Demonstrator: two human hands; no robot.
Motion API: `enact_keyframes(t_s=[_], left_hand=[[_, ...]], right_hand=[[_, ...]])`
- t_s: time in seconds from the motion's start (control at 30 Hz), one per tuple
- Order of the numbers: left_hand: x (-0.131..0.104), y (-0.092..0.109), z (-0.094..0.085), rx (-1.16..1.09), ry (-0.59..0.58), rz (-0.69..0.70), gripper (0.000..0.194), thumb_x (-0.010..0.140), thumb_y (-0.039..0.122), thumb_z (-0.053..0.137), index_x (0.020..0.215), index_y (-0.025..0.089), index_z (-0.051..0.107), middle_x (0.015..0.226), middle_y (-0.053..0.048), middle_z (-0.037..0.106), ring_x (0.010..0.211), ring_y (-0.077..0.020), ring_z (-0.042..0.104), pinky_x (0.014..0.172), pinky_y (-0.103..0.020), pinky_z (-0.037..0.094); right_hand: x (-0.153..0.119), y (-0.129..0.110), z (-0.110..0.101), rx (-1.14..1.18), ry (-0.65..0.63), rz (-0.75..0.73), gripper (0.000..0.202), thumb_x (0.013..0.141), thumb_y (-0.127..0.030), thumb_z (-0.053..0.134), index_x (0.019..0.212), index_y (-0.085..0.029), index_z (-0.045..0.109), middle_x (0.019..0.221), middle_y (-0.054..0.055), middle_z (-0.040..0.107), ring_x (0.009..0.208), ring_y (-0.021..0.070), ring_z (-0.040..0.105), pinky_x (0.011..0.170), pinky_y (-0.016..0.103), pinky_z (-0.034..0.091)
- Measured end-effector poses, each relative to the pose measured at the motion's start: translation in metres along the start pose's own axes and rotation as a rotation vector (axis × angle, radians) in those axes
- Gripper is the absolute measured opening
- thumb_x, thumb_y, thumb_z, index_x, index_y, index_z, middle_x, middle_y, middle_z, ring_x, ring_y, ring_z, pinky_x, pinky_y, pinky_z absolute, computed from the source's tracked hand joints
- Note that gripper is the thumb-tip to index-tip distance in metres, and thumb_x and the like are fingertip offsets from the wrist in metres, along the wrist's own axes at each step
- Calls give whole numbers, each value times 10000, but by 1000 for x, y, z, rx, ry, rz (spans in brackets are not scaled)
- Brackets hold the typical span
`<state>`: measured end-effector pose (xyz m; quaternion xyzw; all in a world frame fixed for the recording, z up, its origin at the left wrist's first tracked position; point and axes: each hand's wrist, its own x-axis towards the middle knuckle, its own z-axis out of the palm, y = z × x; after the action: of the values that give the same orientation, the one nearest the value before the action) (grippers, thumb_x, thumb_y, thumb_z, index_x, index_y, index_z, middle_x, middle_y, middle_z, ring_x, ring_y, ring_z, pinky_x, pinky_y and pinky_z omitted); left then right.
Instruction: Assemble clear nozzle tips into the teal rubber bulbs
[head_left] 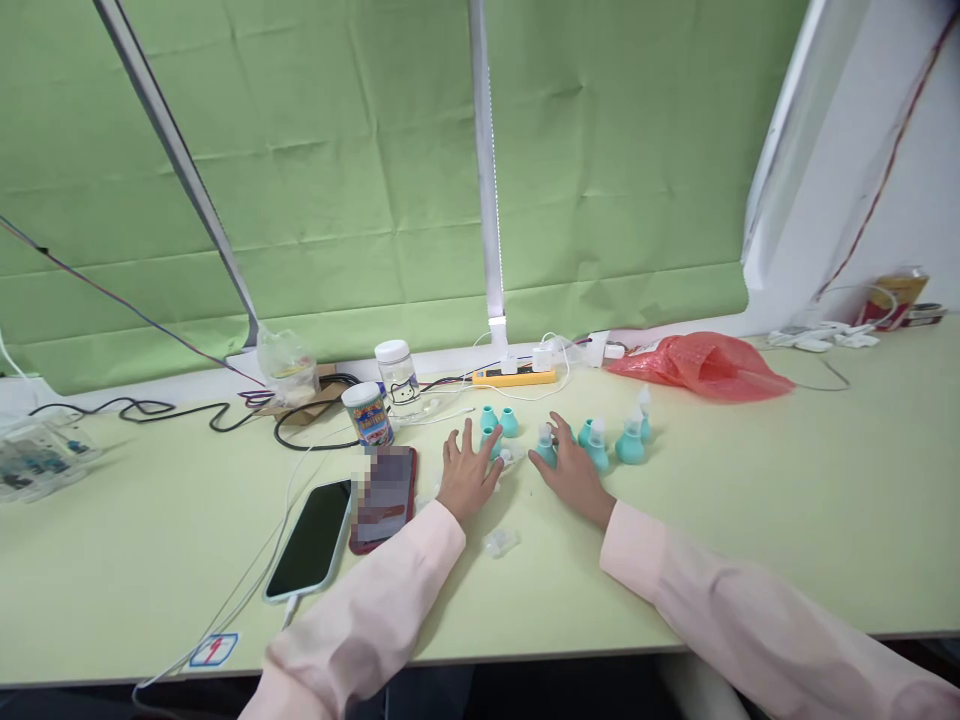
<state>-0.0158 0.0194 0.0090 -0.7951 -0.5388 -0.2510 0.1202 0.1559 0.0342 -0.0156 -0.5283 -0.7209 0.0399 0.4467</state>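
Note:
My left hand (470,472) is over the table with its fingers spread. Just beyond its thumb and index finger stands a small teal bottle (490,441) without a top; whether they touch is hard to see. Two more topless teal bottles (509,422) stand behind it. Thumb and fingers of my right hand (574,475) curl around a teal bottle (546,450) with a translucent top, upright on the table. To its right are several similar bottles (630,442), most with clear tops. Loose translucent pieces (501,542) lie between my forearms and by my left hand.
Two phones, one dark with a pale case (313,540) and one red-edged (384,500), lie left. Behind them stand a printed can (368,415) and a clear jar (403,380). A yellow power strip (514,377), cables and a red plastic bag (701,367) line the back.

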Motion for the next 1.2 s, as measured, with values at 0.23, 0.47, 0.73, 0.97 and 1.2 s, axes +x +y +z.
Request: enact_keyframes(t_s=[0.23, 0.47, 0.73, 0.97, 1.2], left_hand=[[12, -6, 18, 35, -52, 35, 354, 772, 306, 319, 1125, 305, 355, 1220, -42, 295, 1037, -302, 266, 774, -538, 268], [14, -6, 4, -306, 149, 84, 244, 768, 195, 357, 885, 198, 571, 934, -75, 494, 833, -156, 443, 734, -321, 404], [2, 21, -18, -977, -39, -48, 325, 632, 296, 556, 920, 145, 560, 793, -52, 577, 681, -112, 522, 556, -201, 461], [9, 6, -22, -762, -6, -47, 200, 675, 265, 480, 791, 135, 579, 684, -34, 568, 602, -98, 508, 523, -200, 423], [-3, 11, -4, -310, -201, 251, 279, 641, 300, 517, 900, 207, 557, 814, -49, 530, 784, -167, 443, 689, -299, 388]], right_hand=[[-1, -10, -8, 48, 173, -202, 479, 677, -261, 474, 1101, -167, 272, 1124, 120, 330, 1074, 230, 299, 860, 409, 300], [-9, -22, -18, 150, 188, -418, 334, 673, -198, 503, 981, -208, 374, 1011, 89, 399, 981, 220, 377, 812, 418, 336], [-18, -30, -16, 297, -65, -361, 467, 691, -260, 498, 1112, -200, 306, 1029, 88, 444, 907, 191, 455, 736, 346, 414], [-16, -25, -12, 253, -69, -342, 292, 673, -221, 489, 960, -207, 441, 852, 44, 537, 798, 174, 506, 696, 318, 418], [-12, -23, -21, 281, 79, -249, 211, 637, -138, 434, 844, -182, 433, 767, 30, 514, 716, 152, 492, 654, 281, 396]])
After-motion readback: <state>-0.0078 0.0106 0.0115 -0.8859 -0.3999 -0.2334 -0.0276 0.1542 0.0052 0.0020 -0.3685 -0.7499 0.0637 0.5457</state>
